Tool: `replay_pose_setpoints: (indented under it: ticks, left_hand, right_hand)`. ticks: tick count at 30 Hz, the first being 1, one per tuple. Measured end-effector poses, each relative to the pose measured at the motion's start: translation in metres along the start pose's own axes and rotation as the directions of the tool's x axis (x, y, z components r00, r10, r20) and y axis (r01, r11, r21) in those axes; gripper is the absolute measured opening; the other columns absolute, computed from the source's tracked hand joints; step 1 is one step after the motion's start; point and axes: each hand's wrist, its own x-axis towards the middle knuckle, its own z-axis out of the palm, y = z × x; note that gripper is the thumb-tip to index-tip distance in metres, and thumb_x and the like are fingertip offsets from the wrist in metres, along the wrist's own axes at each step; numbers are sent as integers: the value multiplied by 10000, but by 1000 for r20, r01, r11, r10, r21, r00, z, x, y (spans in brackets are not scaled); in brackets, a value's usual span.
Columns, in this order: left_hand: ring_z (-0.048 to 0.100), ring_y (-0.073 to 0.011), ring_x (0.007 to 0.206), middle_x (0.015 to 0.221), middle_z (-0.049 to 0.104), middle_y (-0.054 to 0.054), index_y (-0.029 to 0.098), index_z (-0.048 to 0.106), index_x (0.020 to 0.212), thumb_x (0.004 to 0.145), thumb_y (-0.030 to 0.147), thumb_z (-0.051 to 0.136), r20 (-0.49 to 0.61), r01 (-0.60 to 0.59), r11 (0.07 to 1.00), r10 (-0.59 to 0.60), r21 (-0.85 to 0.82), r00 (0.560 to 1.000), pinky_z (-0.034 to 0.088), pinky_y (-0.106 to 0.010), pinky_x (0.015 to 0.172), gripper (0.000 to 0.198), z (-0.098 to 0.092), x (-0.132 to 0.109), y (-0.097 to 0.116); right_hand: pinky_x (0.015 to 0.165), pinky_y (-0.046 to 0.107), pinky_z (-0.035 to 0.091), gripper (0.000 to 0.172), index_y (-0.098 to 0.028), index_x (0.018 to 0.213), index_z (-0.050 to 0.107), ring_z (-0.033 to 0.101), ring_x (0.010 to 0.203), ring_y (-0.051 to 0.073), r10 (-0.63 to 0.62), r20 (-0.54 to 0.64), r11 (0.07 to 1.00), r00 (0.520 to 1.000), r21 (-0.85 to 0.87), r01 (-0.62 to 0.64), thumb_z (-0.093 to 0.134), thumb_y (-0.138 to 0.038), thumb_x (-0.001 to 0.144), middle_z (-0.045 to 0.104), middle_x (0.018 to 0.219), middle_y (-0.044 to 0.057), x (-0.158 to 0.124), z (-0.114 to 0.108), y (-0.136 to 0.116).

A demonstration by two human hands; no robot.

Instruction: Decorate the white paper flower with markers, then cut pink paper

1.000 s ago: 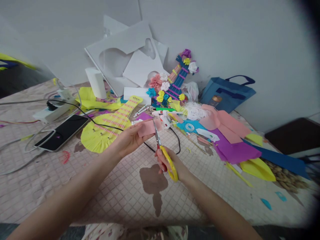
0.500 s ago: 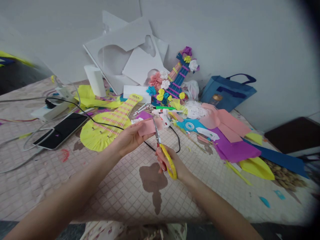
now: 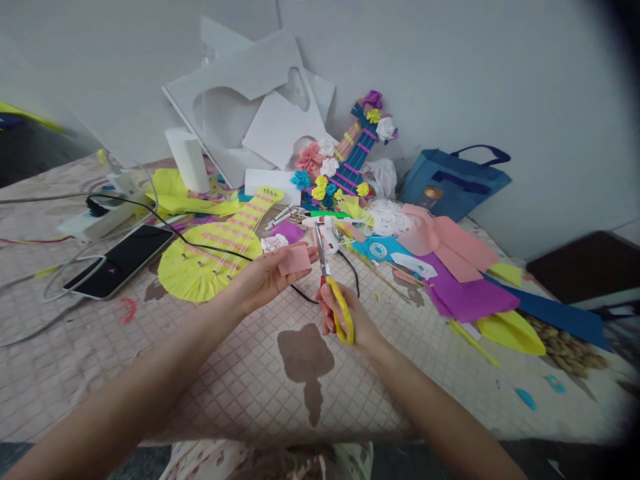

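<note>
My left hand (image 3: 263,280) pinches a small pink paper piece (image 3: 295,259) just above the table, thumb on top. My right hand (image 3: 345,319) grips yellow-handled scissors (image 3: 333,290), blades pointing up and away, right beside the pink piece's right edge. The blades look nearly closed. Behind my hands lies a yellow paper guitar (image 3: 215,250) with pink stripes, and a black cable (image 3: 320,293) runs under my hands.
A phone (image 3: 120,260) and a white power strip (image 3: 97,220) lie at the left with cables. Colored paper sheets (image 3: 460,280), a decorated blue guitar (image 3: 353,157), white foam boards (image 3: 250,100), a white roll (image 3: 187,160) and a blue bag (image 3: 453,180) crowd the back and right.
The scissors have shifted right, off the pink piece, which now looks smaller. Both hands moved slightly up and to the right in the view.
</note>
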Motion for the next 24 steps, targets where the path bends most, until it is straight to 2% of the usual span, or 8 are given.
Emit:
replay_pose_setpoints:
  ticks: [3, 8, 13, 16, 19, 24]
  left_hand:
    - [635, -252, 1104, 1201, 664, -181, 72, 658, 1102, 912, 167, 503, 46, 62, 997, -64, 34, 997, 533, -318, 878, 263, -1, -1, -12]
    - [657, -216, 1056, 1161, 686, -157, 101, 689, 1045, 894, 172, 554, 96, 116, 993, -117, 16, 988, 497, -303, 927, 215, -2, -1, -29]
    - [701, -196, 908, 1025, 726, -146, 89, 702, 970, 859, 132, 607, -11, 145, 988, -144, 58, 989, 540, -291, 850, 153, -6, -1, -30]
    - [715, -167, 760, 844, 740, -102, 102, 690, 833, 817, 89, 652, -106, 166, 978, -153, 129, 983, 566, -241, 701, 43, -8, 0, -28]
    - [704, -143, 631, 695, 717, -65, 116, 654, 756, 801, 74, 668, -192, 169, 966, -131, 195, 973, 547, -194, 565, 64, -10, 1, -26]
    - [719, -160, 645, 728, 730, -75, 116, 645, 768, 792, 99, 691, -188, 194, 960, -156, 200, 970, 565, -205, 572, 55, -10, 3, -27]
  right_hand:
    - [350, 198, 419, 460, -203, 746, 467, 369, 347, 22, -77, -53, 997, 996, 0, 77, 687, -602, 678, 523, 601, -70, 6, -4, 0]
    - [374, 192, 404, 400, -216, 790, 478, 374, 380, 34, -149, -173, 986, 974, 53, 160, 764, -445, 631, 470, 569, -104, 15, -7, 6]
    - [380, 201, 387, 373, -215, 781, 458, 395, 382, 40, -155, -198, 981, 968, 86, 175, 748, -381, 616, 471, 569, -106, 16, -10, 4]
    - [381, 203, 382, 362, -214, 788, 460, 389, 380, 38, -149, -236, 981, 960, 88, 174, 736, -358, 605, 463, 577, -109, 15, -12, -2]
    - [375, 207, 381, 354, -211, 763, 456, 386, 373, 34, -154, -251, 981, 956, 79, 179, 735, -343, 590, 461, 590, -108, 16, -14, -7]
    - [378, 208, 379, 353, -210, 762, 456, 383, 375, 33, -156, -199, 984, 967, 55, 170, 737, -353, 604, 460, 598, -103, 15, -17, -8]
